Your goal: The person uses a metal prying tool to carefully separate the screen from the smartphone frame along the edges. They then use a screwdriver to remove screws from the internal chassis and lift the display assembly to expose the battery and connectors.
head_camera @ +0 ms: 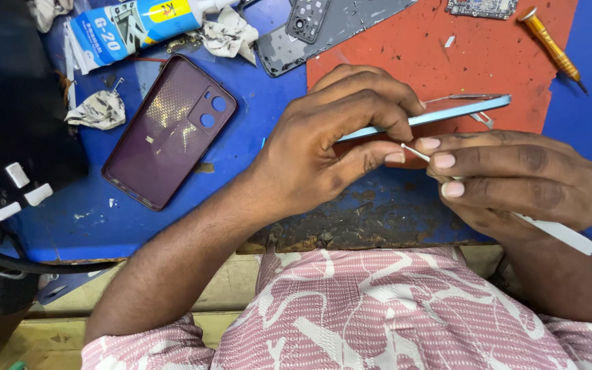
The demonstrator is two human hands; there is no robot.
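The left hand (323, 147) comes in from the lower left, wrist bent, fingers curled over the top of a thin light-blue phone (457, 111) held on edge; its grip is closed on the phone, thumb below and fingertips above. The right hand (515, 178) lies to the right, knuckles up, its grip pinched tight on a slim white tool (563, 235) whose fine tip (412, 151) reaches the left thumb just under the phone's edge. The phone sits above the near edge of the table (392, 205), over a red mat (515, 55).

Left of the hands, well apart, a purple back cover (166, 130) lies flat on the blue surface. Beyond it are a glue tube (131, 24), crumpled tissues (97, 109), and a grey phone frame (323, 27). A yellow-handled screwdriver (551, 42) lies at the far right of the mat. The left hand hides most of the phone's middle.
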